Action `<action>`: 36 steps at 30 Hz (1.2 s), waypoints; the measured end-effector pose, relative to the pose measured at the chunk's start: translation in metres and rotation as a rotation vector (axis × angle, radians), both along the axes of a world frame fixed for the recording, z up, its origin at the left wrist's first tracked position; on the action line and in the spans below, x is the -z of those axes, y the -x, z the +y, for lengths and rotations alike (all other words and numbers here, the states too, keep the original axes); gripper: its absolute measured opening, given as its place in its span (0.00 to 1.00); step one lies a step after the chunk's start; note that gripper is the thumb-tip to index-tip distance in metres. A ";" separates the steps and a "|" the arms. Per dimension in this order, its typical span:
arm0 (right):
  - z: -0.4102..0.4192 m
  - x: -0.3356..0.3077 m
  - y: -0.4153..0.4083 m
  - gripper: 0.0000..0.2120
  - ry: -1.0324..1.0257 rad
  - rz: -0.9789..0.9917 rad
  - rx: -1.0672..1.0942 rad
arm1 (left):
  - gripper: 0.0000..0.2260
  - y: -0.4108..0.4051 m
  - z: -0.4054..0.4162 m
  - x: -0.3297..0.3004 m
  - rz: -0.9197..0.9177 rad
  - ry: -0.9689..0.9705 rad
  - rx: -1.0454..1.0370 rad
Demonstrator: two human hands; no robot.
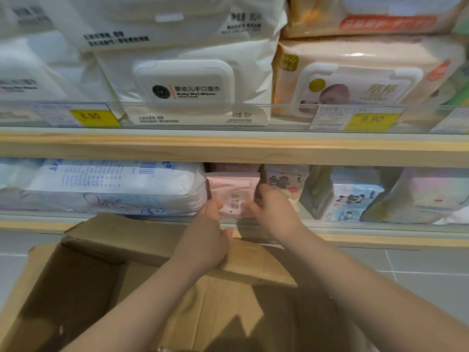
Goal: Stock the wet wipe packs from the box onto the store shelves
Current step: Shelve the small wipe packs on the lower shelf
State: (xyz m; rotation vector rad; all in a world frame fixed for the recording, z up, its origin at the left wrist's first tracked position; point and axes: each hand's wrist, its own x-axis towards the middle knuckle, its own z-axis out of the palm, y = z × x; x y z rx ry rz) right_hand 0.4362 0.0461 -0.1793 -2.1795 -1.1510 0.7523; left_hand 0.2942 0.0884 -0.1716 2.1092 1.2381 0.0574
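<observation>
Head view: both hands are gripping a pink wipe pack (pixel 232 196) on lower shelf (pixel 380 236), left hand (pixel 206 240) at its left edge, right hand (pixel 272 212) at right. White-blue pack (pixel 114 189) is crowding left side, bear-print pack (pixel 286 184) right. Open cardboard box (pixel 101 270) is sitting below arms.

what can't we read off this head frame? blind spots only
- Small pink wipe pack: lower corners covered by the left hand and right hand; its print is too small.
- Open brown cardboard box: inside hidden by forearms and shadow, and cut by the bottom edge, so remaining stock is unknown.
- White wipe packs at top left: motion-blurred, text unreadable.
- Depth of the lower shelf slot: hidden behind the wooden shelf board.
</observation>
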 end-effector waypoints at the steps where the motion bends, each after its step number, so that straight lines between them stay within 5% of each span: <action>1: 0.006 0.002 -0.001 0.09 0.006 -0.047 0.004 | 0.25 -0.004 0.001 0.002 -0.018 0.004 -0.002; 7: 0.014 0.005 -0.008 0.15 0.024 -0.116 0.038 | 0.29 -0.012 -0.002 0.012 -0.004 -0.009 0.018; 11: 0.000 0.013 -0.007 0.04 -0.074 -0.010 0.045 | 0.29 -0.013 -0.009 0.011 0.073 -0.066 0.027; 13: -0.002 0.016 -0.006 0.05 -0.104 0.005 0.047 | 0.30 -0.014 -0.009 0.011 0.081 -0.033 -0.013; 19: -0.002 0.030 -0.002 0.10 -0.065 -0.162 0.050 | 0.28 -0.012 -0.006 0.010 0.209 -0.151 -0.059; 36: -0.001 0.023 0.006 0.08 -0.087 0.011 0.022 | 0.26 -0.014 -0.011 0.009 0.150 -0.144 -0.081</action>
